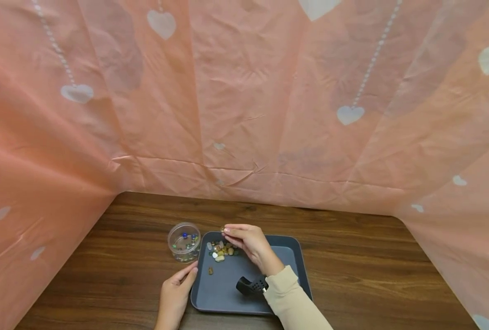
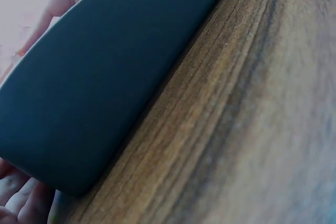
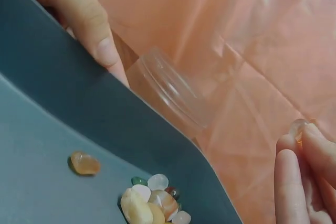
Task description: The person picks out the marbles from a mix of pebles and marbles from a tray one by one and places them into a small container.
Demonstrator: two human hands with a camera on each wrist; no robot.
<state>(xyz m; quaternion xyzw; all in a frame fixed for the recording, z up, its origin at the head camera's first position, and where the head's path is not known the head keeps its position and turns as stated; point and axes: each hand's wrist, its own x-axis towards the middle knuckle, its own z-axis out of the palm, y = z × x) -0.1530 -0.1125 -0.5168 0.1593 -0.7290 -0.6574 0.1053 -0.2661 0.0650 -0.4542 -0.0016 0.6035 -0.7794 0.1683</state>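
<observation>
In the head view my right hand [image 1: 250,243] is above the far side of a dark grey tray [image 1: 236,293], pinching a small clear, amber-tinted polished stone [image 3: 298,128] between thumb and fingertips. My left hand [image 1: 176,291] holds the tray's left edge, its thumb at the rim; in the left wrist view its fingers [image 2: 26,200] show by the tray's corner. A pile of polished stones [image 3: 157,203], white, yellow, green and banded brown, lies in the tray's far left corner. One amber stone [image 3: 84,163] sits apart from them.
Just left of the tray stands a clear round jar [image 1: 184,243] with blue, green and clear pieces inside. A black wrist mount [image 1: 250,285] overlaps the tray. Around the wooden table [image 1: 364,266] hangs a pink curtain [image 1: 244,101] with white hearts.
</observation>
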